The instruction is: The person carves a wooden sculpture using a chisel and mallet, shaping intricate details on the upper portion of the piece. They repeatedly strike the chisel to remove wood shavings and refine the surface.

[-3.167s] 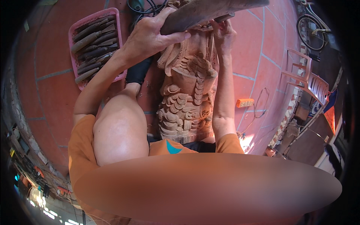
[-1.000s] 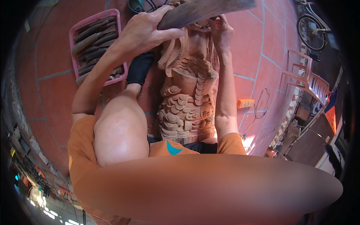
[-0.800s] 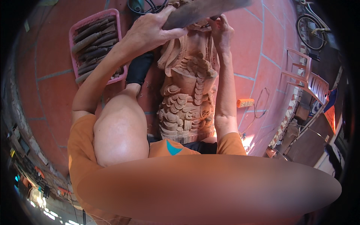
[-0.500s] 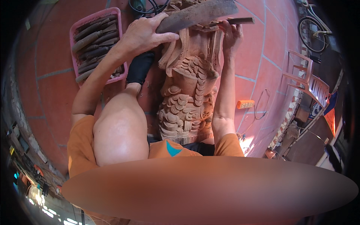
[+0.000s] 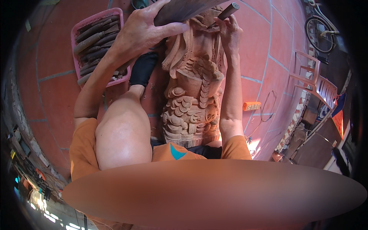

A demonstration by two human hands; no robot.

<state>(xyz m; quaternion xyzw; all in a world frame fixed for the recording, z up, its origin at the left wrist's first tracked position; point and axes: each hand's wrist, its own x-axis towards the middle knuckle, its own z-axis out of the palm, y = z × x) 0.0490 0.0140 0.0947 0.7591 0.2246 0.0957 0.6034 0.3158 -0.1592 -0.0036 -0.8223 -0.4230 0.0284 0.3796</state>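
Note:
A carved reddish-brown wooden figure (image 5: 191, 111) with scale-like and draped relief lies between my legs, stretching away from me. My left hand (image 5: 140, 32) is closed around a long, flat, dark wooden mallet (image 5: 184, 12), raised over the far left part of the carving; its far end passes out of the picture. In my right hand (image 5: 231, 37) a dark-handled chisel (image 5: 228, 11) is pinched between thumb and fingers. Its butt tilts up to the right, and its lower end points down at the carving's far part. Whether the chisel's tip touches the wood I cannot tell.
On the left, a pink plastic basket (image 5: 75, 57) holds several chisels and gouges. An orange power strip (image 5: 251, 106) with a cable rests on the red tiled floor (image 5: 255, 57). Farther right stand a pale plastic chair (image 5: 322, 90) and a bicycle (image 5: 320, 34).
The mallet has come nearer to me and tilted up at its far end. The chisel has swung from nearly level to a steeper angle, its butt shifting left and up.

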